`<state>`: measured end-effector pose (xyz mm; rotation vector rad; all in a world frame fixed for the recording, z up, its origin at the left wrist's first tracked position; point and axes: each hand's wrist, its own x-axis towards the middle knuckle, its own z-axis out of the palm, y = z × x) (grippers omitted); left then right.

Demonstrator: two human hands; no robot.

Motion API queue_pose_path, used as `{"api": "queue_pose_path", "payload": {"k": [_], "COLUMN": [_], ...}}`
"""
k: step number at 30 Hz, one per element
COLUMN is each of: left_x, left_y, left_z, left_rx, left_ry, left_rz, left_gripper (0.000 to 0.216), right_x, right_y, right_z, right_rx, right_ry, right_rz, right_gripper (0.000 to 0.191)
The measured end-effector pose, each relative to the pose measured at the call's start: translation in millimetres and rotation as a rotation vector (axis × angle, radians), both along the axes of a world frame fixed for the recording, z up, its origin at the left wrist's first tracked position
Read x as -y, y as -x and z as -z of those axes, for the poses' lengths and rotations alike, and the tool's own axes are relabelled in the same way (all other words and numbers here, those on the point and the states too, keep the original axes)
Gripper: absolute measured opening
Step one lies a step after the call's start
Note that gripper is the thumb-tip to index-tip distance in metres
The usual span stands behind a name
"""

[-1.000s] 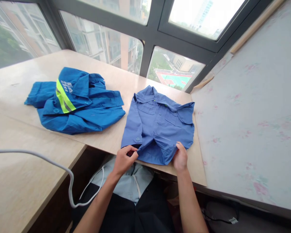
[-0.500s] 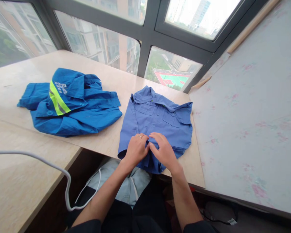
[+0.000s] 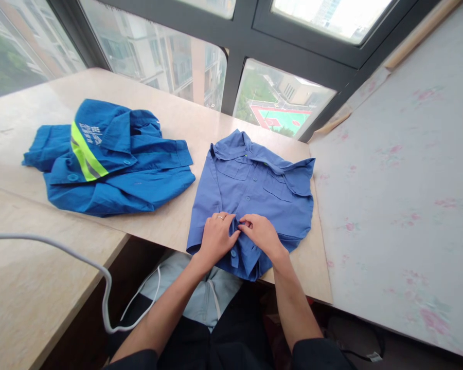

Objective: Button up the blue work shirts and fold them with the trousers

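Observation:
A purplish-blue work shirt point(image 3: 231, 187) with a collar, chest pockets and a row of front buttons lies on the ledge in front of me, its lower edge hanging slightly over the front. My left hand point(image 3: 218, 234), with a ring on one finger, pinches the front placket at the lower middle. Close against it, my right hand point(image 3: 260, 232) grips the same placket between thumb and fingers. A button point(image 3: 233, 253) shows just below the left hand. Whatever lies between the fingertips is mostly hidden.
A brighter blue work jacket point(image 3: 116, 159) with a yellow-green reflective stripe lies bunched on the ledge point(image 3: 170, 226) at left. A white cable point(image 3: 100, 267) loops over the left tabletop. Windows rise behind, and a floral-patterned panel point(image 3: 389, 205) stands at right.
My right-hand fingers have curled in closer on the placket. A button below my left hand now shows. The view has shifted slightly.

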<state>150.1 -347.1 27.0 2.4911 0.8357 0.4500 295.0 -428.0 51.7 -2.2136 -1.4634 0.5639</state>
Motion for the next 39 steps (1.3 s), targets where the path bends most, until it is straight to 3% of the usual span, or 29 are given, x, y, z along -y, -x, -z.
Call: {"api": "queue_pose_path", "payload": {"k": [8, 14, 21, 31, 39], "left_x": [-1, -5, -7, 12, 7], "left_y": [1, 4, 7, -7, -5], "left_z": [6.0, 6.6, 6.2, -0.8, 2.6], "left_rx": [0.035, 0.037, 0.028, 0.005, 0.100], "left_ry": [0.034, 0.079, 0.127, 0.002, 0.044], "left_rz": [-0.007, 0.051, 0.065, -0.059, 0.055], "left_gripper": [0.034, 0.036, 0.040, 0.026, 0.026], "right_x": [11, -2, -3, 17, 22], "right_y": [-2, 5, -6, -17, -27], "right_z": [4.4, 1.1, 1.5, -7.2, -10.4], "right_rx": [-0.211, -0.050, -0.042, -0.253, -0.438], "right_ry": [-0.097, 0.020, 0.049, -0.012, -0.021], "right_rz": [0.020, 0.060, -0.146, -0.164, -0.145], "right_gripper": [0.018, 0.014, 0.019, 0.021, 0.021]}}
